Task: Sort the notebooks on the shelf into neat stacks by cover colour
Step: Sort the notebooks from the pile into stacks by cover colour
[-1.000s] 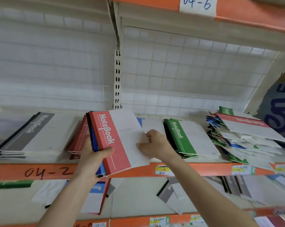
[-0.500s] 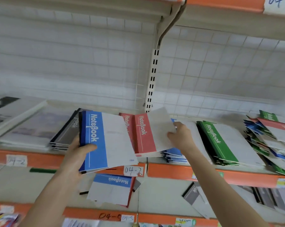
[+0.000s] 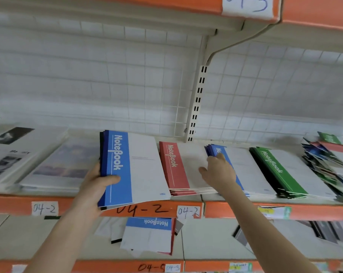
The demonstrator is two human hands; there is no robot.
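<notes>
L hand (image 3: 99,186), lower centre-left of frame: thumb curled over the top cover, fingers underneath, gripping a bundle of blue notebooks (image 3: 135,166) by its spine side. The bundle is tilted, far end over the shelf, near end overhanging the orange shelf edge (image 3: 12,205). R hand (image 3: 219,172), centre-right: fingers loosely extended, nothing gripped, thumb spread on the white cover of the red stack (image 3: 174,168), fingertips reaching the near corner of the blue stack (image 3: 243,168) just beside it. Next toward frame right is the green stack (image 3: 279,170), squared up, then a mixed pile (image 3: 328,160) at far right with covers fanned and askew (red, blue, green all showing). Far left of shelf: flat booklets (image 3: 18,154), blurred. Shelf below, lower centre: a loose blue notebook (image 3: 149,235) lying upside down to the camera. Label "04-2" (image 3: 45,208) on the edge.
</notes>
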